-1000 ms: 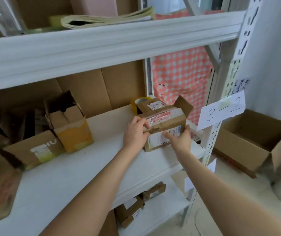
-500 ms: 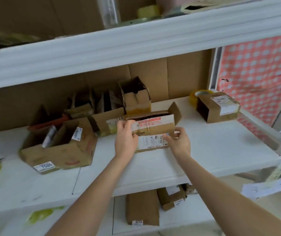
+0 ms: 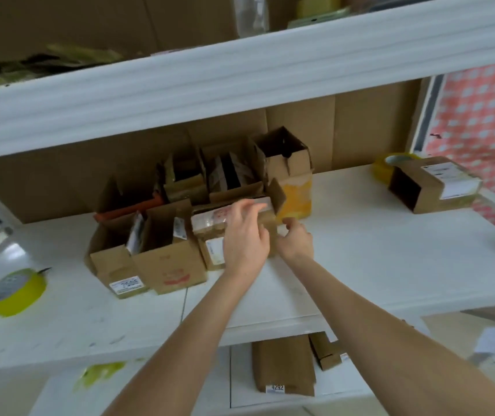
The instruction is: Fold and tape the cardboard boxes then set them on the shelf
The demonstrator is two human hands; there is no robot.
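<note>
1. White shelf [image 3: 360, 250] boarding is carrying the work. The taped box [image 3: 210, 226] is now sitting just left of and in front of the yellow-sided box [image 3: 295, 199], having come across from the shelf's right end a second ago.
2. The left hand [image 3: 246, 235] is gripping the taped box, with its fingers curling over the top edge.
3. The right hand [image 3: 295, 238] is holding the box's right end, just in front of the yellow-sided box.
4. Placement is judged to be nearing completion, with only the release remaining.
</note>
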